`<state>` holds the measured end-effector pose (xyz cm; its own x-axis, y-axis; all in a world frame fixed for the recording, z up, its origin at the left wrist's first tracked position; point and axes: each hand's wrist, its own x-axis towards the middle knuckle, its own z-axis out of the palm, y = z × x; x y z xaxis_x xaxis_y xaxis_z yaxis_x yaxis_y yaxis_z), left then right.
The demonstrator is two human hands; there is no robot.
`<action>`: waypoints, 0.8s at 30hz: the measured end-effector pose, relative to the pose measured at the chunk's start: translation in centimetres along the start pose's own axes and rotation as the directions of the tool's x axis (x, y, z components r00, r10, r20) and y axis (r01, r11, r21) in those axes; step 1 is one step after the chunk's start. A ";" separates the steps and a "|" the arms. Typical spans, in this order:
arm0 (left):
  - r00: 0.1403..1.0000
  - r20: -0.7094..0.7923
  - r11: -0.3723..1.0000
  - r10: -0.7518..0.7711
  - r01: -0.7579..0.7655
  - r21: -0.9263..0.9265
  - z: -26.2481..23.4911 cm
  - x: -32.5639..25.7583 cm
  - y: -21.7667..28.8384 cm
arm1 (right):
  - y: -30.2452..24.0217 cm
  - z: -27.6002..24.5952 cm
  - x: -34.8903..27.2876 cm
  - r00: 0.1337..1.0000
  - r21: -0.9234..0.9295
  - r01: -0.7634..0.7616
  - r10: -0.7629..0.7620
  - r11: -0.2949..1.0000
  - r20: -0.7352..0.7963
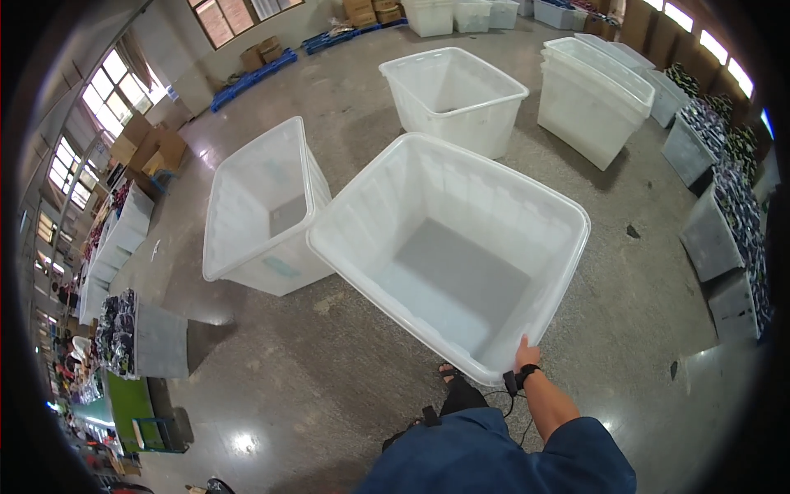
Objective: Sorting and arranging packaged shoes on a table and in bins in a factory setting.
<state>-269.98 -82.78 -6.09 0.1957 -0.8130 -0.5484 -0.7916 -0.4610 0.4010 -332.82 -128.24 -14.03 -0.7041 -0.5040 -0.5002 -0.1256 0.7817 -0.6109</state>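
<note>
Right hand (528, 356) grasping the rim of a big white plastic bin (420, 325) at its near right corner, thumb over the edge. Left hand out of frame, can't tell its state. Bin sits directly in front of the person, mouth up, gray bottom showing; can't tell if it's level or slightly tipped. Second white bin (247, 265) to its left, overlapping in view, contact unclear. Third white bin (457, 115) just behind. Nested white bins (580, 115) farther back, right. Along right edge, row of bins with patterned cloth (736, 206). Left side: bin (162, 337) with dark bundles (117, 325). Cardboard boxes (148, 152) by left windows. Gray floor (271, 362), shiny in spots.
</note>
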 end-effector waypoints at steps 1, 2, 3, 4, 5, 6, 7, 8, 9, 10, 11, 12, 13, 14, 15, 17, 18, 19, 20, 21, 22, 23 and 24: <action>0.999 0.034 0.997 0.002 -0.004 0.078 0.2 -0.7 1.1 | -2.4 1.4 -0.8 1.000 -0.004 0.007 -0.007 1.000 0.001; 0.997 0.073 0.988 0.010 -0.021 0.152 0.7 -1.0 2.7 | -4.2 2.4 -0.7 1.000 -0.014 0.010 -0.010 1.000 0.018; 0.995 0.102 0.974 0.009 -0.033 0.226 1.1 -1.6 4.2 | -6.1 4.1 -0.9 1.000 0.027 -0.005 0.005 1.000 0.007; 0.938 0.107 0.858 -0.329 0.345 -0.381 0.7 -0.5 6.4 | -7.5 5.7 -1.2 1.000 0.071 -0.022 0.022 0.997 -0.005; 0.790 0.303 0.310 -0.534 0.516 -0.799 -1.2 2.7 10.6 | -8.1 7.4 -0.3 0.997 0.212 -0.069 0.061 0.975 0.044; 0.788 0.299 0.313 -0.539 0.516 -0.797 -4.0 4.5 14.9 | -8.3 9.0 0.1 0.997 0.214 -0.075 0.066 0.974 0.049; 0.816 0.181 0.385 -0.549 0.439 -0.812 -6.7 5.4 19.0 | -8.9 10.8 0.0 0.995 0.209 -0.068 0.052 0.975 0.081; 0.835 0.059 0.458 -0.547 0.358 -0.814 -8.3 5.5 21.8 | -9.7 12.5 0.2 0.993 0.210 -0.059 0.036 0.976 0.111; 0.846 0.047 0.472 -0.531 0.341 -0.813 -9.3 6.1 23.7 | -9.3 13.9 2.3 0.984 0.321 -0.113 0.061 0.940 0.168; 0.844 0.029 0.482 -0.535 0.334 -0.810 -9.9 5.7 24.3 | -9.9 15.3 0.9 0.978 0.317 -0.117 0.054 0.941 0.202; 0.845 0.016 0.494 -0.534 0.328 -0.806 -10.4 5.4 24.6 | -10.3 16.2 -0.3 0.955 0.361 -0.172 0.066 0.917 0.288; 0.832 0.007 0.485 -0.555 0.331 -0.809 -10.4 4.4 24.7 | -10.3 16.5 -1.7 0.926 0.391 -0.230 0.077 0.891 0.369; 0.815 0.019 0.467 -0.579 0.351 -0.812 -9.8 3.5 24.7 | -10.0 16.7 -2.2 0.897 0.437 -0.303 0.099 0.847 0.431; 0.799 0.035 0.448 -0.600 0.372 -0.813 -8.9 2.7 24.4 | -9.5 16.7 -2.6 0.895 0.431 -0.303 0.098 0.850 0.435; 0.807 0.020 0.446 -0.590 0.347 -0.825 -7.4 1.8 23.2 | -8.2 16.4 -2.5 0.887 0.428 -0.331 0.122 0.841 0.445; 0.774 -0.011 0.489 -0.634 0.390 -0.781 -3.9 -1.4 20.1 | -7.3 15.8 -3.4 0.873 0.406 -0.365 0.156 0.838 0.463; 0.739 -0.053 0.530 -0.671 0.428 -0.732 -2.1 -3.3 18.8 | -7.5 15.1 -5.8 0.883 0.359 -0.327 0.147 0.874 0.446; 0.800 -0.080 0.685 -0.594 0.452 -0.571 -1.0 -5.2 18.3 | -7.9 14.2 -7.7 0.900 0.320 -0.287 0.140 0.903 0.412; 0.865 -0.080 0.816 -0.495 0.431 -0.385 -0.1 -6.7 18.0 | -7.4 14.7 -8.1 0.907 0.318 -0.285 0.148 0.904 0.394; 0.865 -0.069 0.813 -0.496 0.436 -0.385 1.3 -8.5 16.7 | -6.7 15.6 -9.1 0.935 0.292 -0.235 0.134 0.927 0.328; 0.881 -0.015 0.869 -0.474 0.465 -0.171 2.6 -9.7 15.1 | -6.3 16.2 -9.7 0.959 0.268 -0.186 0.114 0.945 0.260; 0.869 0.016 0.869 -0.495 0.494 0.039 4.2 -12.0 14.2 | -6.5 17.4 -11.7 0.949 0.254 -0.185 0.105 0.949 0.298; 0.873 0.024 0.873 -0.487 0.486 0.037 4.3 -11.3 14.1 | -6.5 17.8 -12.2 0.937 0.206 -0.295 0.241 0.933 0.252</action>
<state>-285.84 -78.56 2.62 0.5427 -0.4769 -0.6914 -0.6177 -0.7844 0.0563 -310.92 -133.72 -14.84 -0.5140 -0.3766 -0.7707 0.2349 0.8023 -0.5487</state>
